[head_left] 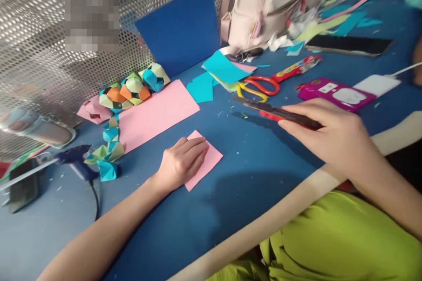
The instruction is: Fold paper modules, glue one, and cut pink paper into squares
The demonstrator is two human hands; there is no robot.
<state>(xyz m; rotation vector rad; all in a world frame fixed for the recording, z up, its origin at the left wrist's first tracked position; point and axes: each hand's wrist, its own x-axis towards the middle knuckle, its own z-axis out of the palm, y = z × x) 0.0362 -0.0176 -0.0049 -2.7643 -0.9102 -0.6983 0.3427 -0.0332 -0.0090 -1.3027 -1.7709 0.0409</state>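
Note:
My left hand (183, 161) presses down on a small pink paper square (211, 160) on the blue table, fingers bent together over it; its fingertips cover part of the paper. Raised above the table on the right, my right hand (332, 136) is closed around a long, dark, narrow tool (273, 108) with a red part underneath. It looks like a cutter or a blade, but blur hides its exact kind. Behind my left hand lies a larger pink sheet (161, 112). Yellow-and-red-handled scissors (263, 85) lie beyond the tool.
Folded paper shapes (133, 90) line the back left, near a glue gun (77, 162) with its cord. Blue paper pieces (227, 68), a blue board (181, 28) and a pale backpack (260, 4) stand behind. A purple-cased device (336, 93) and a black phone (349, 45) are right.

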